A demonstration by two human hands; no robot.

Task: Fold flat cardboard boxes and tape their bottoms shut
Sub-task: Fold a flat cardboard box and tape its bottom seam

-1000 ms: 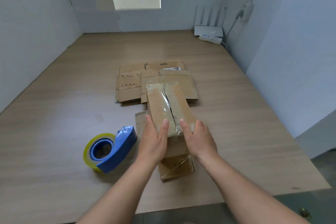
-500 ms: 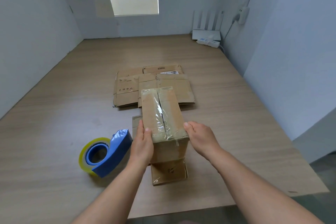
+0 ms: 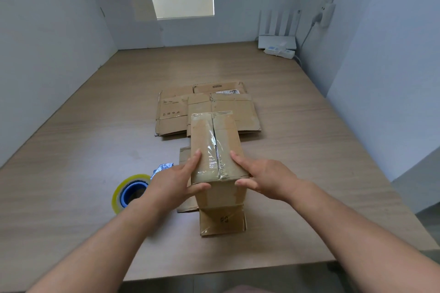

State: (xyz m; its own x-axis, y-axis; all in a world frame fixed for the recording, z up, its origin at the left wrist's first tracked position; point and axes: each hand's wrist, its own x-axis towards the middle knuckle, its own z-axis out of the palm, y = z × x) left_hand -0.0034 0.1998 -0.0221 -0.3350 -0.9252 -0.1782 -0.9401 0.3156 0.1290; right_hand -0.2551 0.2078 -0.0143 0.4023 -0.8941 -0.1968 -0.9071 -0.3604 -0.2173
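While the left hand (image 3: 173, 181) pinches the box (image 3: 204, 135), the right hand (image 3: 266, 178) pinches it too.

One taped box (image 3: 214, 150), perhaps three flat boxes (image 3: 171, 114), one tape roll (image 3: 129, 194)

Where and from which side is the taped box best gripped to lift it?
By its long side walls just under the taped top, one hand from each side: the box stands upright and narrow, held by the left hand and right hand.

One wide-angle head camera looks forward and down along the table (image 3: 309, 150), from close above.
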